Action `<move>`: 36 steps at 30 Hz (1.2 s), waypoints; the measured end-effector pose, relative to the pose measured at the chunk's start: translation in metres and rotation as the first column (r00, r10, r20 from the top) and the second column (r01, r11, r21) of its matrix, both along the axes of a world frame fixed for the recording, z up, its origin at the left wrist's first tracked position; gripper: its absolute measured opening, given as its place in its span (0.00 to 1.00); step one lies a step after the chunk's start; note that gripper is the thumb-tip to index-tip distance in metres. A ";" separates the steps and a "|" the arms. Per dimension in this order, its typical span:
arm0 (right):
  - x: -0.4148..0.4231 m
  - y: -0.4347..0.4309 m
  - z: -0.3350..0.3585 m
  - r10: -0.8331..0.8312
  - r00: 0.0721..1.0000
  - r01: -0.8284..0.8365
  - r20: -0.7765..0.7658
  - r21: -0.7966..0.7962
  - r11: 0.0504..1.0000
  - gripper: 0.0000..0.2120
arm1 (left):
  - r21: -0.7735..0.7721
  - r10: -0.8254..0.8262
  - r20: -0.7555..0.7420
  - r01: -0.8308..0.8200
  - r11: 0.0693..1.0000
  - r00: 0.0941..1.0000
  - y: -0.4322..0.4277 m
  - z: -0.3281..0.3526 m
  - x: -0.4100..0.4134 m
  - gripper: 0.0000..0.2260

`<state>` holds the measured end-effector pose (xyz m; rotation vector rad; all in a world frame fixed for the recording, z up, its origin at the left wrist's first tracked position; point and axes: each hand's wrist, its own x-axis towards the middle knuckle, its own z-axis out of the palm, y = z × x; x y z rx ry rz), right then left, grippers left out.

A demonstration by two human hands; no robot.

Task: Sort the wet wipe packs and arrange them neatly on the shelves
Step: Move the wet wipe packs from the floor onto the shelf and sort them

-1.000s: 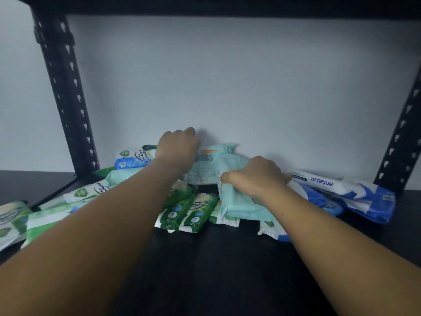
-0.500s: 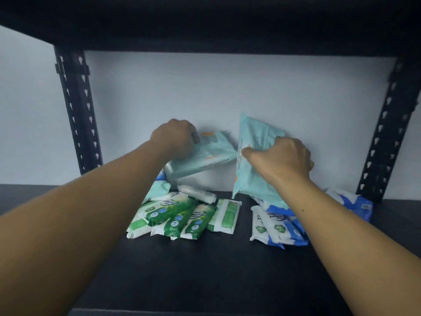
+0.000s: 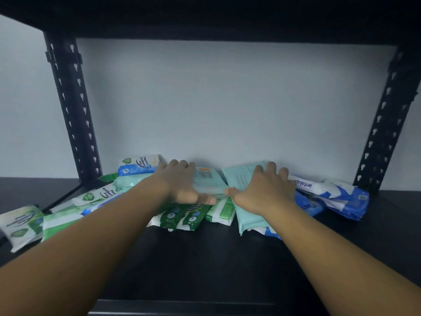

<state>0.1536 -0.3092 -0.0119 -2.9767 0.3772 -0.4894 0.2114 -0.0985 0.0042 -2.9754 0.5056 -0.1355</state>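
Note:
Two pale teal wet wipe packs lie side by side on top of a pile at the back of the black shelf (image 3: 205, 258). My left hand (image 3: 180, 185) lies over the left teal pack (image 3: 210, 180), fingers over its far edge and thumb along its near edge. My right hand (image 3: 265, 190) holds the right teal pack (image 3: 247, 216) the same way. Under them lie green packs (image 3: 182, 216) and a light green pack (image 3: 222, 212). Blue and white packs (image 3: 335, 195) sit at the right.
More green, white and blue packs (image 3: 100, 195) spread to the left, one (image 3: 20, 224) near the left edge. Black slotted uprights (image 3: 73, 110) (image 3: 385, 124) stand at both back corners. An upper shelf board (image 3: 205, 17) hangs overhead. A white wall is behind.
Both hands have brought the two teal packs down from a raised, tilted position onto the pile, flat and side by side. The view has shifted back, showing the left packs again.

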 end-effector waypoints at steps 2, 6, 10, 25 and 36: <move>0.000 -0.001 -0.005 -0.015 1.000 0.015 0.016 0.008 1.000 0.55 | -0.048 -0.006 0.044 0.008 0.999 0.999 0.002 -0.004 -0.002 0.51; 0.000 0.000 -0.008 -0.007 1.000 0.007 0.030 -0.017 1.000 0.52 | -0.139 -0.007 0.209 0.037 0.990 0.978 0.000 -0.014 -0.009 0.39; -0.007 0.004 0.004 0.016 1.000 -0.017 0.010 0.009 1.000 0.43 | -0.144 0.029 0.316 0.018 0.989 0.948 -0.003 -0.012 -0.023 0.39; -0.206 0.006 0.026 0.210 0.952 -0.236 0.224 0.096 0.967 0.48 | -0.479 0.116 0.323 0.056 0.876 0.939 0.026 -0.006 -0.211 0.43; -0.343 -0.003 -0.118 0.054 0.999 -0.038 0.001 0.713 0.701 0.49 | -0.722 0.011 -0.183 -0.143 0.677 0.983 0.027 -0.172 -0.378 0.29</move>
